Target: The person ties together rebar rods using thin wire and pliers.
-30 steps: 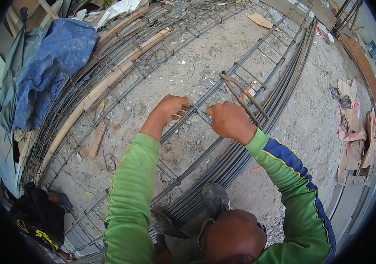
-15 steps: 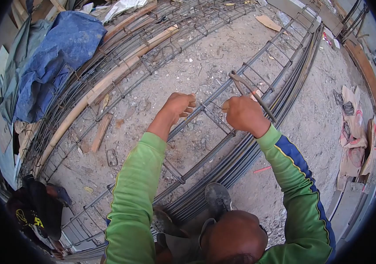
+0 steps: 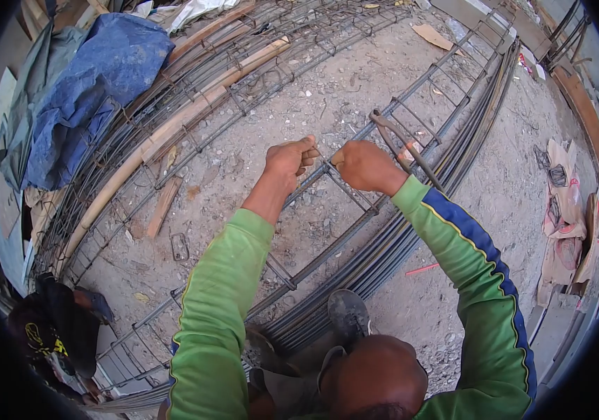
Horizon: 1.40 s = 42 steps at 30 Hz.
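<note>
Both hands are at one joint of a long rebar cage, above its far bar. My left hand is closed in a pinch at the left of the joint, on what looks like thin wire. On the right of the joint, my right hand has its fingers curled; what they hold, if anything, is hidden. A pair of pincers rests across the cage just right of my right hand.
Loose rebar lies along the cage's near side. More cages, a wooden pole and blue tarpaulin are at the left. A co-worker crouches at lower left; another person's head is below my arms.
My right hand has moved left, closer to the joint and my left hand. My left hand has risen slightly, and its thumb now points upward.
</note>
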Each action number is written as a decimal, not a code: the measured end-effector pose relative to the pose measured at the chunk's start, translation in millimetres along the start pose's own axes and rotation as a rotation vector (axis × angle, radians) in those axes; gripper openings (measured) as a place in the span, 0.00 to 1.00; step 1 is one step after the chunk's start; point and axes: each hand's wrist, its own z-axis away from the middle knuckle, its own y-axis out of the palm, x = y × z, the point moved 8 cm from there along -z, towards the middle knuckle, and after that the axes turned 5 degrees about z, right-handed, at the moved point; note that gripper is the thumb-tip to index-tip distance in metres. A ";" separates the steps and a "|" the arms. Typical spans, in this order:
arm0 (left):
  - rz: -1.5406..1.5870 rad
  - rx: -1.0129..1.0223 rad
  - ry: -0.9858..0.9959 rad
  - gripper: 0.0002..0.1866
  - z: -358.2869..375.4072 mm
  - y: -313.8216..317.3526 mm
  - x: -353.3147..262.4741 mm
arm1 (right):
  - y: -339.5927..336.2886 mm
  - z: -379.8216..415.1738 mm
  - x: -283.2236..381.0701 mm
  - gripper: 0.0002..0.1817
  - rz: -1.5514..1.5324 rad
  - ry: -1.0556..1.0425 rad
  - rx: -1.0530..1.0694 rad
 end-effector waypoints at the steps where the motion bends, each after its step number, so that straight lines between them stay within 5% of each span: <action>1: -0.043 -0.040 0.092 0.12 5.9 -0.8 -9.4 | 0.3 -5.4 1.1 0.10 0.011 -0.069 -0.034; 8: -0.257 0.080 0.566 0.12 49.4 10.4 -42.2 | -14.7 -34.3 13.5 0.16 0.122 -0.187 0.032; 10: -0.521 0.039 0.886 0.13 72.1 21.7 -55.2 | -24.6 -33.9 14.3 0.15 -0.053 0.034 0.199; 14: -0.413 0.001 0.713 0.13 66.9 18.3 -44.5 | -2.3 -36.3 3.3 0.15 0.008 -0.073 0.259; 17: -0.092 -0.060 0.467 0.12 45.8 8.0 -35.1 | -24.7 -10.2 11.6 0.11 -0.106 -0.108 0.025; 19: -0.007 -0.165 0.236 0.11 33.0 3.1 -26.7 | -22.1 3.3 18.8 0.13 0.003 -0.183 0.219; 22: 0.043 -0.162 0.161 0.10 15.3 6.0 -23.4 | -20.5 6.4 20.9 0.12 0.049 -0.280 0.265; 26: 0.147 -0.176 0.138 0.10 3.6 2.3 -15.8 | -9.8 5.4 10.9 0.12 0.044 -0.243 0.285; 32: 0.131 -0.140 0.362 0.11 33.9 -3.2 -31.9 | -21.8 -2.4 8.0 0.08 -0.130 -0.302 0.045; 35: 0.020 -0.023 0.584 0.11 59.9 2.1 -46.1 | -18.0 -8.9 2.6 0.09 -0.259 -0.240 0.180; 37: -0.418 0.028 0.739 0.12 84.8 22.5 -59.5 | -9.0 -8.4 -2.0 0.10 -0.351 -0.191 0.305; 42: -0.315 -0.030 0.563 0.11 63.7 23.3 -55.8 | -6.8 -9.9 2.3 0.11 -0.292 -0.299 0.334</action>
